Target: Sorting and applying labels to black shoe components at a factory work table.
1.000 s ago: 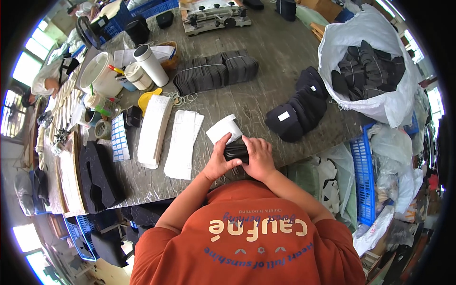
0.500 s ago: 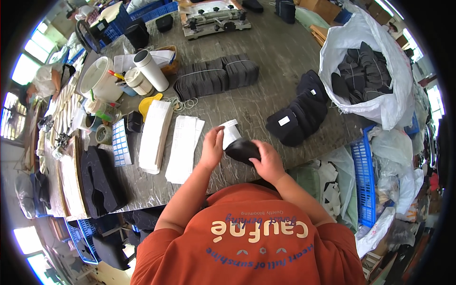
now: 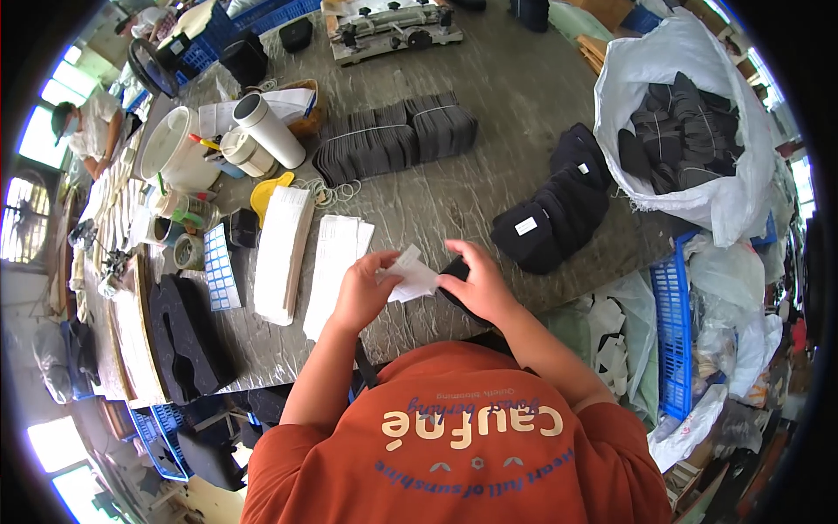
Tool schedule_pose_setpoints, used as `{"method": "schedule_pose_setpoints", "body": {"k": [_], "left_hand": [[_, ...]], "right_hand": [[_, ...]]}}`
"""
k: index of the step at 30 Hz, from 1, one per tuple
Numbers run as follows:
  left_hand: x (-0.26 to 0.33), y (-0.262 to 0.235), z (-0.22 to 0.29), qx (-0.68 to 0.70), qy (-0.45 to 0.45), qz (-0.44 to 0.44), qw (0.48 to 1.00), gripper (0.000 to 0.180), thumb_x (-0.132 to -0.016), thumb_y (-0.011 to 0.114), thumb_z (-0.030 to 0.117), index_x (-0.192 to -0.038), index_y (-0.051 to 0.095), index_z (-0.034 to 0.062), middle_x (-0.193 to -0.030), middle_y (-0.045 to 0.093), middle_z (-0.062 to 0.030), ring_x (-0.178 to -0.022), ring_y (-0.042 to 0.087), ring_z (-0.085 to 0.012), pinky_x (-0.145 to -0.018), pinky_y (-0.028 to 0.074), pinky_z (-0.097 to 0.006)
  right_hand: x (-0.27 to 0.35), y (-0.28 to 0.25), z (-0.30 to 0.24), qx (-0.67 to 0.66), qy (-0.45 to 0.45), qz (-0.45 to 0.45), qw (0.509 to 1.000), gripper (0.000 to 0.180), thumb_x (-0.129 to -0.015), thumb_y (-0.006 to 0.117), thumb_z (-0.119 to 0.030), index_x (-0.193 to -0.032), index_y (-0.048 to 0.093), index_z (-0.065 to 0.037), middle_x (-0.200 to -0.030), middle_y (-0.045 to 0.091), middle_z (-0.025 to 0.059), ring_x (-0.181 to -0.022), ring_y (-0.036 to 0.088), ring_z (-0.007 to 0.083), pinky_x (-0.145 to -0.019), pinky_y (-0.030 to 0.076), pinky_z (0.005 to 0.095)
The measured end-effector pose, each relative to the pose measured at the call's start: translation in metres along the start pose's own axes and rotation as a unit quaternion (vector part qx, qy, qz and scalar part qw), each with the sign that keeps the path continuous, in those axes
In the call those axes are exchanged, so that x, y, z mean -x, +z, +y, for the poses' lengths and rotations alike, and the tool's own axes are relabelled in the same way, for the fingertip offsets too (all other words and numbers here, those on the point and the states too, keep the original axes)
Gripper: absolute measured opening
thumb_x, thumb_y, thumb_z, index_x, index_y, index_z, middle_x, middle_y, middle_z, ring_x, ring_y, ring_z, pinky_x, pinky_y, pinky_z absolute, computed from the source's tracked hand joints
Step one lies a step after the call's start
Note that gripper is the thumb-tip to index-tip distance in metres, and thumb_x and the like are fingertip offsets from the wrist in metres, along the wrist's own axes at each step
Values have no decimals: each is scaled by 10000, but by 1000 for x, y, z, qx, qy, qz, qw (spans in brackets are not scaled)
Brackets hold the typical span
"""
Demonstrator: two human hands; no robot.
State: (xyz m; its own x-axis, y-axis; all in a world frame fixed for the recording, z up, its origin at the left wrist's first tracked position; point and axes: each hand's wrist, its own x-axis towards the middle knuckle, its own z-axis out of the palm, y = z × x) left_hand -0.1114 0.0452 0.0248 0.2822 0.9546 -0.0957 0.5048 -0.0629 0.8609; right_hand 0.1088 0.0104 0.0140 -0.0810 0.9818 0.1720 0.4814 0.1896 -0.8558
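My left hand [image 3: 370,286] pinches a white printed paper slip [image 3: 414,278] near the table's front edge. In my right hand [image 3: 477,281] is a dark, curved, pad-like piece [image 3: 454,267], with the thumb pressed on it and the index finger raised. The slip's right end meets the pad by my right thumb; whether it goes inside cannot be seen. Left of my hands lie a sheaf of white paper slips [image 3: 339,253] and a thicker white stack [image 3: 285,253]. Farther right, a fanned row of black pads [image 3: 550,214] carries small white labels.
Bound dark pieces [image 3: 393,135] lie mid-table. A white sack [image 3: 751,175] of similar pieces stands at right, above a blue crate [image 3: 670,332]. A white tumbler [image 3: 271,131], a bucket [image 3: 166,153] and a label sheet [image 3: 222,266] are at left. A clamp device [image 3: 393,35] sits far back.
My left hand has moved left and slightly down, and the slip has swung lower across the gap between my hands. The dark pad is now turned more upright in my right hand.
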Motion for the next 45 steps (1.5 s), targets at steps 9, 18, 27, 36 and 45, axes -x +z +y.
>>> {"method": "schedule_pose_setpoints", "body": {"k": [9, 18, 27, 36, 45], "left_hand": [[26, -11, 24, 89, -33, -43, 995, 353, -758, 651, -14, -1110, 628, 18, -961, 621, -86, -892, 601, -214, -801, 476, -314], [48, -2, 18, 71, -70, -98, 990, 98, -822, 638, 50, -888, 632, -22, -854, 623, -90, -766, 562, -145, -690, 460, -286], [50, 18, 5, 22, -228, -40, 973, 183, -853, 605, 155, -823, 621, -25, -714, 604, -173, -648, 600, -321, -618, 477, -389], [41, 76, 20, -231, 207, -156, 938, 112, -801, 547, 59, -852, 593, -30, -1266, 510, -216, -1231, 454, -367, -1032, 387, -420], [42, 83, 16, -231, 187, -173, 939, 146, -784, 511, 45, -863, 588, -50, -1284, 486, -226, -1275, 410, -361, -1070, 344, -421]], "right_hand": [[-8, 25, -14, -356, 187, -160, 901, 414, -803, 656, 59, -1168, 482, -32, -847, 627, 33, -790, 587, 82, -719, 481, 242], [8, 12, -10, -363, 241, -215, 874, 288, -827, 656, 20, -1069, 509, -31, -851, 628, 24, -789, 577, 69, -699, 476, 236], [18, -13, -6, -92, -33, 70, 993, 65, -815, 655, -1, -827, 599, -30, -788, 569, 54, -714, 559, 155, -642, 452, 260], [18, -17, 50, -105, 220, -9, 970, 28, -842, 633, -1, -824, 629, 20, -717, 609, -8, -665, 534, 35, -607, 440, 206], [21, -5, 62, -58, 171, -5, 984, 64, -811, 656, -44, -822, 643, 17, -726, 649, 136, -628, 622, 183, -593, 469, 295]]}}
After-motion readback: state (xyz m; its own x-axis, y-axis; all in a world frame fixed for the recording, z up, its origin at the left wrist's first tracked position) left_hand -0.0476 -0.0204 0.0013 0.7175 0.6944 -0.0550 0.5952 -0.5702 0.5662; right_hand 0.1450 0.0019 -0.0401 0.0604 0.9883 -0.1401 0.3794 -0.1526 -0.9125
